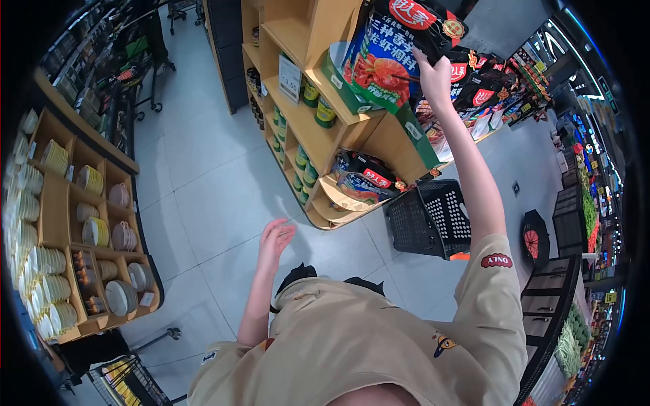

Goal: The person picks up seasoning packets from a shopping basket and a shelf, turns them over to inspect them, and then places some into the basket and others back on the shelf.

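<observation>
My right hand (435,80) reaches up to the top shelf, its fingers closed on the right edge of a large blue and black seasoning packet (380,59). Red crayfish are pictured on its front, and its lower part overlaps a green display carton (414,130). The far side of my grip is hidden. My left hand (276,237) hangs low over the floor, open with loosely bent fingers, holding nothing. More black packets (481,88) stand to the right of my right hand. Another packet (365,177) lies on the low shelf beneath.
A black shopping basket (430,220) stands on the floor by the wooden shelf (318,128), which carries several jars (325,111) and a price sign (289,78). Left is a rack of bowls (122,298), with a cart (125,382) below it. Produce stands (569,220) line the right.
</observation>
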### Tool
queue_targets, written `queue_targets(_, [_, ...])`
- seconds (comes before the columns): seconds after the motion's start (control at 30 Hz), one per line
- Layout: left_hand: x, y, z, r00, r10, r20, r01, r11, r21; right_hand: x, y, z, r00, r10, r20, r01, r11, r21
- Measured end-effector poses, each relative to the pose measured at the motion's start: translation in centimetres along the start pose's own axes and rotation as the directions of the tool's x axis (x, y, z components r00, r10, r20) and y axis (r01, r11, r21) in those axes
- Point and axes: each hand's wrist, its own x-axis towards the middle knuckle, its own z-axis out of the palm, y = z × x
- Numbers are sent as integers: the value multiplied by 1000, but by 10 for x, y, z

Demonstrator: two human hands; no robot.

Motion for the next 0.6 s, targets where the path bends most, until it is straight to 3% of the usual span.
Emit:
queue_targets(0.03, [-4, -1, -5, 1000, -2, -28, 1, 999, -34, 7, -3, 8, 998, -51, -41, 47, 995, -86])
queue_targets(0.13, [-14, -6, -19, 997, 0, -76, -6, 997, -78, 20, 5, 37, 986, -92, -140, 77, 991, -114])
queue_targets(0.17, [-17, -7, -23, 995, 1, -98, -9, 997, -82, 29, 26, 47, 992, -45, -114, 13, 963, -269])
queue_targets(0.27, [-23, -15, -39, 988, 14, -157, -32, 993, -113, 32, 43, 74, 977, -169, -132, 114, 930, -351])
queue_targets(0.37, [-33, -17, -47, 973, 6, -232, -35, 992, -122, 36, 47, 87, 978, -154, -138, 80, 897, -434])
queue_targets(0.53, [-45, -22, -58, 957, 1, -291, -36, 993, -116, 41, 42, 95, 952, -247, -181, 139, 876, -462])
queue_targets(0.6, [-48, -23, -61, 951, -3, -308, -33, 993, -113, 43, 44, 97, 922, -256, -289, 112, 894, -435])
